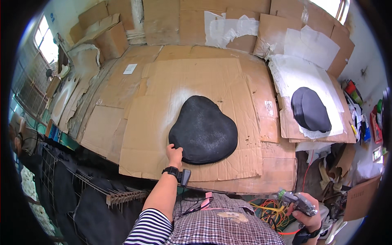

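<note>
A black, rounded foam pad [204,130] lies flat on a cardboard-covered table [134,134]. My left hand [174,153] rests at the pad's near left edge, fingers touching its rim. A wrist strap with a small black device sits on that arm. My right hand [308,212] is low at the right, below the table edge, gripping a grey spray gun [295,200] with its nozzle pointing left. A stack of similar dark pads [310,109] lies on white paper at the right.
Cardboard sheets and white paper line the back wall. A cardboard box [361,198] and coloured clutter sit at the right. Orange and yellow cables [269,210] coil under the table. A wire rack with dark material [81,192] stands at the left.
</note>
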Demonstrator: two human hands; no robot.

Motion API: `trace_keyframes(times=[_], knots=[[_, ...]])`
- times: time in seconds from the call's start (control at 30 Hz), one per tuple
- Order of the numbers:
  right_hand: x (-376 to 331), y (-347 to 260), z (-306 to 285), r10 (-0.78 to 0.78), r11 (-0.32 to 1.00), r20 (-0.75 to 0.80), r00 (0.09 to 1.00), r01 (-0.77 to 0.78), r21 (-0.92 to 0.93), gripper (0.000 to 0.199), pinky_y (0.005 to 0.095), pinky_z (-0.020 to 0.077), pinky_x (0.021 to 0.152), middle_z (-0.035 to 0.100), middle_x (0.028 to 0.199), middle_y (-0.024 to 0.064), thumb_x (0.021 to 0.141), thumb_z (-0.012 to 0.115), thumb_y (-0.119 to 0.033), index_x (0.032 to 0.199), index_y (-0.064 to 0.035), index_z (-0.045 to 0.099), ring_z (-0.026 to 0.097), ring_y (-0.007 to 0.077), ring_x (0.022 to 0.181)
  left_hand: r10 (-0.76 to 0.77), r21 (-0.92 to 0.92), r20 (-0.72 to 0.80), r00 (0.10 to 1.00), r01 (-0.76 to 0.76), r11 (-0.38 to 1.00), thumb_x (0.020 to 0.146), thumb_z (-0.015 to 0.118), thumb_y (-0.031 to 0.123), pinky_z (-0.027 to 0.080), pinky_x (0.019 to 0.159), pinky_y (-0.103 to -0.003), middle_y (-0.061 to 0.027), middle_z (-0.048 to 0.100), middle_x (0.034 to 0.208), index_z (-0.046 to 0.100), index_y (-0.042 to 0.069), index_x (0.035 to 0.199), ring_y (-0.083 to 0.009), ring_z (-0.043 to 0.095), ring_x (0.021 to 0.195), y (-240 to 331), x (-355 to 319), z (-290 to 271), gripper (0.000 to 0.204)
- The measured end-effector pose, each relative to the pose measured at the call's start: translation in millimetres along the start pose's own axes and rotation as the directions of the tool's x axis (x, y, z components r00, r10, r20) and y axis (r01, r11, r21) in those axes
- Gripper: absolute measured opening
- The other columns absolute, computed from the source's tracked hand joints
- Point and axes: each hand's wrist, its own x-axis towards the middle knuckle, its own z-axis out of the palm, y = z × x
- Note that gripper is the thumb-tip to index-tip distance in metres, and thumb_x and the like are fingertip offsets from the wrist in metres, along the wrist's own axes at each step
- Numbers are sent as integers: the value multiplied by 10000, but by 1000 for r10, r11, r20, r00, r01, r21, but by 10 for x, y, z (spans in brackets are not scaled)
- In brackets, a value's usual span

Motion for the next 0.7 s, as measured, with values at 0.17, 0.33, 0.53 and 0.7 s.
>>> trace_keyframes(times=[0.17, 0.33, 0.53, 0.7], knots=[[203, -110, 206, -33, 998, -206, 978, 41, 38, 541, 297, 508, 669, 612, 781, 90, 748, 712, -130, 1207, 41, 481, 618, 172, 695, -42, -4, 37, 998, 42, 999, 743, 562, -33, 514, 656, -381, -127, 494, 1083, 374, 47, 1265, -246, 548, 912, -20, -31, 13, 561], [67, -80, 35, -6, 1000, -247, 969, 1, -17, 547, 279, 508, 653, 607, 768, 90, 751, 715, -165, 1202, 44, 487, 608, 157, 676, -59, -57, -36, 998, 57, 997, 729, 554, -42, 524, 590, -343, -156, 488, 1127, 375, 36, 1260, -243, 568, 848, -60, -52, -4, 566], [-60, 56, -120, 31, 999, 28, 999, -32, 26, 537, 315, 516, 688, 641, 843, 144, 714, 725, -42, 1191, 52, 495, 641, 198, 749, -59, -111, -49, 997, 53, 992, 746, 534, -64, 516, 628, -364, -106, 539, 1002, 451, 33, 1149, -226, 567, 814, -104, -57, -1, 423], [232, 40, 193, -18, 986, 36, 999, 12, 166, 530, 340, 514, 702, 635, 820, 142, 727, 709, -33, 1201, 37, 483, 636, 213, 740, -68, -137, 14, 998, 69, 988, 796, 500, -40, 512, 635, -364, -93, 551, 967, 489, 40, 1069, -223, 570, 784, -184, 10, -18, 284]])
